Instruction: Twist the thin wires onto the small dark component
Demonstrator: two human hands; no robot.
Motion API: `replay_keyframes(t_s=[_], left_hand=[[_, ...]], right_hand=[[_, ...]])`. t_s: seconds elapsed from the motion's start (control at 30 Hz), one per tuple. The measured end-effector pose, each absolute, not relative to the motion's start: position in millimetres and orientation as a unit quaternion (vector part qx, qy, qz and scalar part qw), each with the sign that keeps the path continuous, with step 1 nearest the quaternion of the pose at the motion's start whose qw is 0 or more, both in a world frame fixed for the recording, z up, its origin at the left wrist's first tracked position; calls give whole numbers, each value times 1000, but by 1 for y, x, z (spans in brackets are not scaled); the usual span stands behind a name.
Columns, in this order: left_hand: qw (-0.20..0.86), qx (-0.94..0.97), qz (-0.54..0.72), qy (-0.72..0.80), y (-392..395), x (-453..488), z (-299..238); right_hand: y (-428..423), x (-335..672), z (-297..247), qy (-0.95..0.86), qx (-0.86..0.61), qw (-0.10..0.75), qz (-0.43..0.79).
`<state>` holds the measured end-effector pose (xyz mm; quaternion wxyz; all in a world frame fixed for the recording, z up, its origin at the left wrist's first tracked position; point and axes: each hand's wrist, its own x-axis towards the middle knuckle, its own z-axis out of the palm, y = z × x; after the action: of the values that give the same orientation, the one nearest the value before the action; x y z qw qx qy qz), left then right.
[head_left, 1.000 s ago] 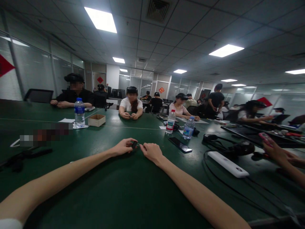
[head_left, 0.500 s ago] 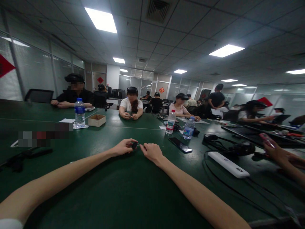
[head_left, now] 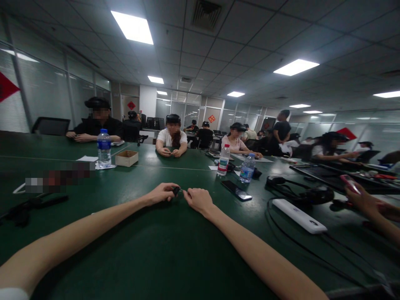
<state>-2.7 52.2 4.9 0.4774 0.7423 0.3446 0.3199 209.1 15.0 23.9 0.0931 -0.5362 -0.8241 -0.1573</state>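
In the middle of the head view, my left hand (head_left: 163,193) is closed around a small black object (head_left: 176,191) held by the fingertips. Its exact kind is too small to make out. A thin, light-coloured tip sticks out of it on the right side, towards my other hand. My right hand (head_left: 198,198) is curled, with thumb and forefinger pressed together at that tip. Whatever else lies inside the right fingers is hidden. Both hands are just above or on the green tabletop (head_left: 162,250); I cannot tell which.
A black phone (head_left: 236,190), a white power bank (head_left: 299,216) with cables and a black headset (head_left: 300,189) lie to the right. Bottles (head_left: 223,160) and an open cardboard box (head_left: 126,158) stand beyond my hands. Another person's hand at the right holds a red phone (head_left: 350,183).
The small black object has tilted slightly in my left fingers. My hands stay almost in place. In the background, the standing person has turned.
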Motion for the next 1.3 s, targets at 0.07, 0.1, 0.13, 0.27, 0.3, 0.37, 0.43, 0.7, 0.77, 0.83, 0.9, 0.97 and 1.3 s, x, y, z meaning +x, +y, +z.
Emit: replay_keyframes(t_s=[0.07,0.1,0.13,0.27,0.3,0.37,0.43,0.7,0.77,0.83,0.9,0.97,1.3], left_hand=[[481,738,327,342,54,-3,4],[484,734,332,341,55,-3,4],[488,729,338,340,56,-3,3],[512,700,367,336,62,-3,-3],[519,692,376,332,63,-3,-5],[534,676,395,319,66,-3,-9],[546,664,407,309,67,-4,-12],[576,629,414,317,70,-6,-14],[573,632,412,318,68,-6,-12],[568,637,411,321,67,-7,-11],[563,640,410,324,66,-7,-10],[558,643,410,326,66,-7,-9],[537,661,411,326,73,-6,-14]], right_hand=[[15,209,25,-826,-533,86,-160],[15,209,25,-827,-532,83,-162],[15,209,25,-828,-531,79,-164],[14,209,25,-836,-513,76,-179],[13,209,25,-837,-509,77,-184],[12,209,25,-839,-504,76,-192],[11,208,26,-841,-500,74,-193],[11,208,26,-840,-507,74,-178],[11,208,25,-838,-512,71,-175],[9,207,26,-838,-514,65,-172],[7,206,28,-839,-514,62,-167],[5,205,31,-839,-515,61,-163],[5,204,33,-835,-514,61,-184]])
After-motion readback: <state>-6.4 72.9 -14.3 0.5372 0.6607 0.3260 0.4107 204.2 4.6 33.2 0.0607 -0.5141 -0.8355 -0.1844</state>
